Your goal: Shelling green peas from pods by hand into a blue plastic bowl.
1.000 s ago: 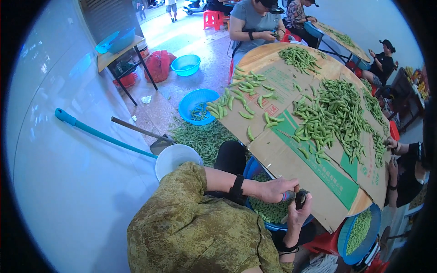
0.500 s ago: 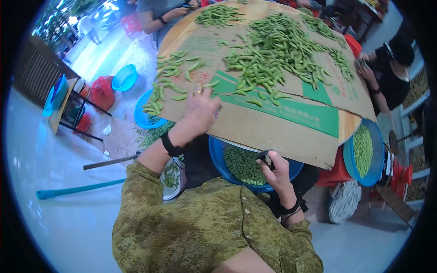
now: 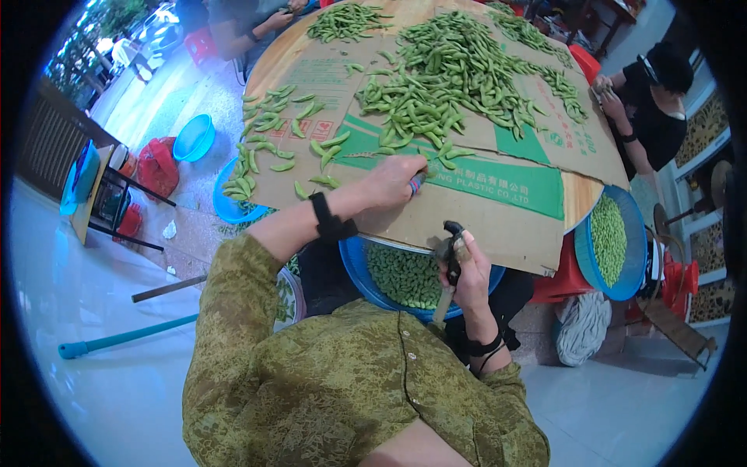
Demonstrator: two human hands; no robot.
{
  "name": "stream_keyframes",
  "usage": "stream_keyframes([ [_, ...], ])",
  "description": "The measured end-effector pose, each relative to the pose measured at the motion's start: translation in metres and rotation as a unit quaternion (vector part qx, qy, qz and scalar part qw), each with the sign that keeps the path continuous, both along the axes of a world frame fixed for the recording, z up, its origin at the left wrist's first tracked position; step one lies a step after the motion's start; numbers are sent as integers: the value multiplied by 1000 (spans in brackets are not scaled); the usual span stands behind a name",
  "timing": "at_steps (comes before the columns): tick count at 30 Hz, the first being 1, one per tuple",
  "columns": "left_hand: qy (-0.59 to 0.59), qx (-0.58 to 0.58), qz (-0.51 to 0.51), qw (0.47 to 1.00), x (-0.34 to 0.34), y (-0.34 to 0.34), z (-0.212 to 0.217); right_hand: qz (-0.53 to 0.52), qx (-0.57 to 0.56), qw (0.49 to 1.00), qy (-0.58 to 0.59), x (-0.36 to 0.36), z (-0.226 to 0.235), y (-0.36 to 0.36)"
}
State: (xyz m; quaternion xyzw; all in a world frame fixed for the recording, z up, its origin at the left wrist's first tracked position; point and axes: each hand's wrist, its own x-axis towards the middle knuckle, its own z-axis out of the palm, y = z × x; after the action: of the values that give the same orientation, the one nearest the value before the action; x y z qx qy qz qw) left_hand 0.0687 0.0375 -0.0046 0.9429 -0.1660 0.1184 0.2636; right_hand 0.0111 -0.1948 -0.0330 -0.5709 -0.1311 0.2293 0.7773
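My left hand [image 3: 395, 181] is closed over the near part of the cardboard [image 3: 482, 222], its fingers curled beside green bean pods [image 3: 445, 154]. What it pinches, if anything, is hidden. A coloured band circles one finger. Closed at the table's near edge, my right hand [image 3: 469, 279] grips a small black object [image 3: 453, 253] with a pale strip pointing down; its exact kind is unclear. Below that hand, a blue basin [image 3: 354, 272] holds shelled green beans [image 3: 405, 276]. The largest pile of pods [image 3: 459, 66] covers the middle of the cardboard, and loose pods [image 3: 268, 117] lie at left.
Another blue basin of beans [image 3: 611, 241] stands at right by a red stool [image 3: 554, 284]. Two people sit around the round wooden table [image 3: 264, 66]. On the left floor are a teal pole [image 3: 128, 341], a red bag [image 3: 159, 167] and a blue basin [image 3: 194, 138].
My left hand has moved right across the cardboard, from the loose left pods toward the main pile. My right hand has turned, and more of its black object and pale strip shows.
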Motion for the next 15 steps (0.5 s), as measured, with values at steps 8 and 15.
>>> stream_keyframes([
  [8, 333, -514, -36, 790, -63, -40, 5, -3, 123, 987, 105, -2, 5, 8],
  [15, 254, -457, -26, 852, -71, -43, -3, 30, 164, 979, 117, -8, 4, 8],
])
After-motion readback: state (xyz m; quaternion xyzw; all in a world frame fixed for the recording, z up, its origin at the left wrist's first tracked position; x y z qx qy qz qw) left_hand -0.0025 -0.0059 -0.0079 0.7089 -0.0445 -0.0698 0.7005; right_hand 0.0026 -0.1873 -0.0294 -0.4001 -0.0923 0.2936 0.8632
